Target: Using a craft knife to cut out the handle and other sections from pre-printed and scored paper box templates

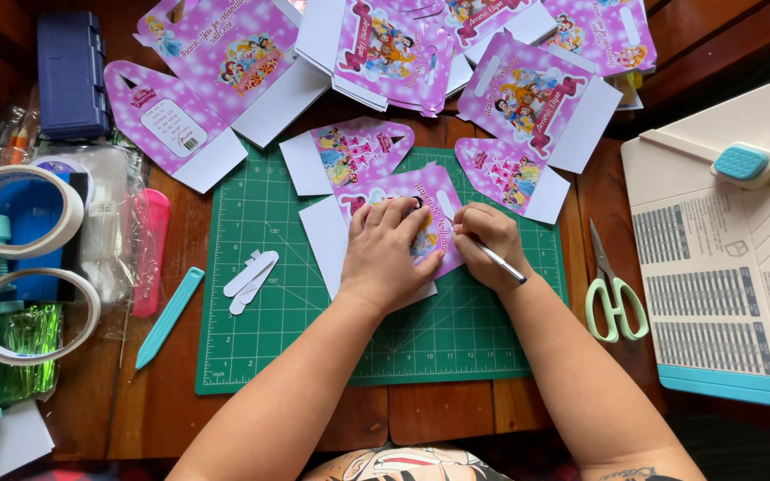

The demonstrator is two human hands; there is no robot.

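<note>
**Pink party-box cutout pinned on the cutting mat, blade tool in the right hand**

So here's the setup: a green cutting mat [269, 338] sits in the middle of the wooden worktop [153, 419], and a pink printed card cutout [434, 191] with cartoon figures and white flaps lies on it, near the mat's top edge. The left hand [389, 254] is pressed flat on top of that cutout, fingers spread and curled slightly at the tips, so its grip isn't wrapped around anything, just pinning the card down. The right hand [483, 245] is right beside it, touching the cutout's right edge, with its grip clenched around a thin silver craft knife [503, 263] held like a pen. The tip is hidden under the fingers, so can't tell exactly where it meets the card.

Around it: more pink cutouts [358, 151] overlap the top of the mat and pile up behind it. Two small white strips [249, 276] lie on the left part of the mat. A teal bone folder [169, 316] rests just left of the mat, tape rolls [20, 209] further left. Mint-handled scissors [615, 298] lie right of the mat, next to a white scoring board [724, 258].
</note>
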